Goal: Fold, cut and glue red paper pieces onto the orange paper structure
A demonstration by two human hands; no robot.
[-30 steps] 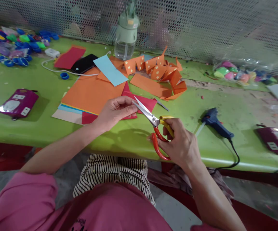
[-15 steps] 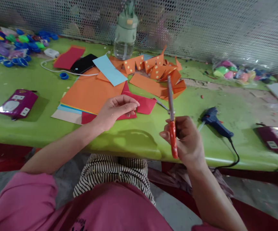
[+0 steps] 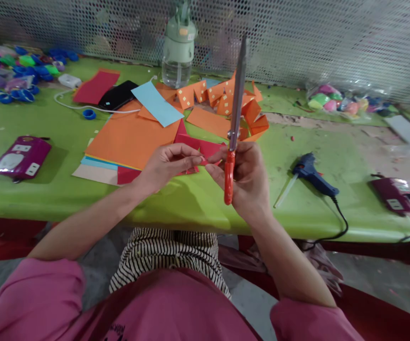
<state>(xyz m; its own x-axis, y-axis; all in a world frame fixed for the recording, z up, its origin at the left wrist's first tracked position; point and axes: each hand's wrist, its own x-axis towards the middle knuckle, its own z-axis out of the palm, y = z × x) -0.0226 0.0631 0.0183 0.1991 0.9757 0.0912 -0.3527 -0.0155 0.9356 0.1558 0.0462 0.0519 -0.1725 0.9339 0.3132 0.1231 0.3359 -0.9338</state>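
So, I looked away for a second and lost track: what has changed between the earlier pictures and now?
The right hand kept hold of the scissors but turned them: the blades, first pointing at the left hand, now point away toward the mesh screen. The right hand also moved leftward, up close to the left hand. The left hand, glue gun and bottle stayed put.

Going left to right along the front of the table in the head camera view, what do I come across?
Purple socket box, left hand, right hand with scissors, glue gun, second purple socket box.
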